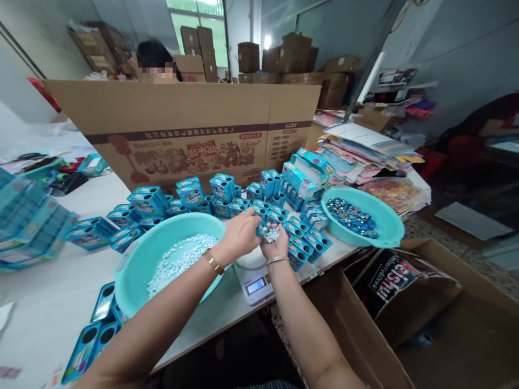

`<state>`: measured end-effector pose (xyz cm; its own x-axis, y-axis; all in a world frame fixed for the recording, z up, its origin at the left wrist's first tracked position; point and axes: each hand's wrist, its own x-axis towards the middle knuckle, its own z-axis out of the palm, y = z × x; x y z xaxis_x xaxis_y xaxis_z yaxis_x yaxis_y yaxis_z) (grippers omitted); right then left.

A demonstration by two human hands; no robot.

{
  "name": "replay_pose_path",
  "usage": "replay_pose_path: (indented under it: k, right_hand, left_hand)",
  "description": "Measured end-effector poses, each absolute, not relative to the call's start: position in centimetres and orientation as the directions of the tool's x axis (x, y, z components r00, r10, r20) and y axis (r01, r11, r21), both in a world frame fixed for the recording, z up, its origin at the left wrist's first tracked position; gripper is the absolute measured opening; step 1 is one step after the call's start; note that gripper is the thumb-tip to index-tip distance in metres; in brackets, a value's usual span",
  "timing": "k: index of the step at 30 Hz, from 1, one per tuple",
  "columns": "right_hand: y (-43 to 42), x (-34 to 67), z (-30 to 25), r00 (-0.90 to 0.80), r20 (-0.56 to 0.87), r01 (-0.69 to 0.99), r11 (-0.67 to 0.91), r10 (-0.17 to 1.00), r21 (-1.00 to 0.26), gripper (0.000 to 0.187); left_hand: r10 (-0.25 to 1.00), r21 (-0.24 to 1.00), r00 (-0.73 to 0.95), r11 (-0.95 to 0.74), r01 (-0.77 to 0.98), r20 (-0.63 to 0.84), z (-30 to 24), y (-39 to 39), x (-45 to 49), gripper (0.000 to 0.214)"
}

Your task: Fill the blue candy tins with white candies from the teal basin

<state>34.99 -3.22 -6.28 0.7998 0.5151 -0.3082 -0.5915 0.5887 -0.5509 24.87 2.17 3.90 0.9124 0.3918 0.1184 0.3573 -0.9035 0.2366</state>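
Note:
My right hand (277, 248) is cupped, palm up, around a small heap of pale white candies (271, 233). Close beside it, my left hand (240, 233) is closed, its fingertips at the edge of the heap; a bit of blue shows by them, too small to name. Below both hands stands a white digital scale (259, 296), its display reading about zero. To the left, under my left forearm, a turquoise basin (138, 254) holds many more of these candies. Several blue tins (299, 249) with round dark openings stand just beyond my hands.
A large cardboard sheet (182, 108) rises behind the tins, with a person's head above it. On the right are a turquoise basin (393, 227) of shiny round lids, a paper stack (360, 146) and an open carton (357, 324). Stacked blue boxes (28, 227) stand left.

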Motion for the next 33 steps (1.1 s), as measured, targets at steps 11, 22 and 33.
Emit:
replay_pose_path:
  k: [11, 22, 33]
  right_hand:
    - [-6.5, 36.5, -2.7, 0.567, -0.285, -0.817, 0.483, 0.773, -0.315, 0.019]
    - [-7.5, 32.9, -2.2, 0.570, -0.444, -0.819, 0.437, 0.691, -0.372, 0.017]
    - [-8.2, 32.2, -2.1, 0.619, -0.454, -0.778, 0.422, 0.641, -0.465, 0.019]
  left_hand:
    - [0.791, 0.926, 0.580, -0.343, 0.157, 0.195, 6.3, 9.9, 12.3, 0.046]
    - [0.992, 0.344, 0.007, -0.052, 0.938, 0.128, 1.1, 22.3, -12.8, 0.044]
    - [0.996, 0.299, 0.089, -0.089, 0.950, 0.012, -1.8, 24.0, -14.2, 0.080]
